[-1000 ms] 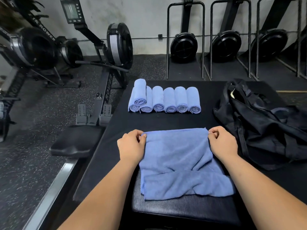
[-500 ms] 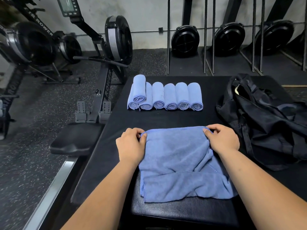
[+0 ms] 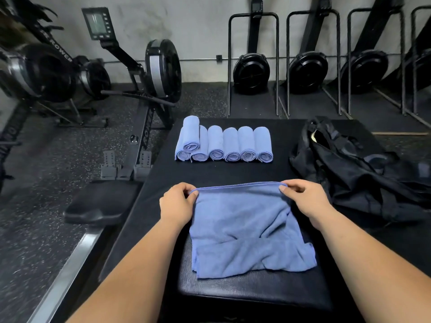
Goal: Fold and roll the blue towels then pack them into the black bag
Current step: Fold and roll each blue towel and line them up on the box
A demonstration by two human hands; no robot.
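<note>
A towel [image 3: 245, 229] is lying rumpled, its near part over a pad [image 3: 245, 290]. The left hand [image 3: 178, 203] is pinching the towel's far left corner and the right hand [image 3: 305, 199] its far right corner, fingers curled. Beyond the towel, rolls [image 3: 231, 145] are lying in a row, one stacked on top. The bag [image 3: 354, 173] is slumping to the towel's far right.

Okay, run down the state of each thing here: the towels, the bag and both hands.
Loose blue towel: unrolled, rumpled, far edge held between both hands.
Left hand: pinches its far left corner.
Right hand: pinches its far right corner.
Rolled towels: seven, six side by side, one stacked on the left.
Black bag: slumped, no towels seen inside.
</note>
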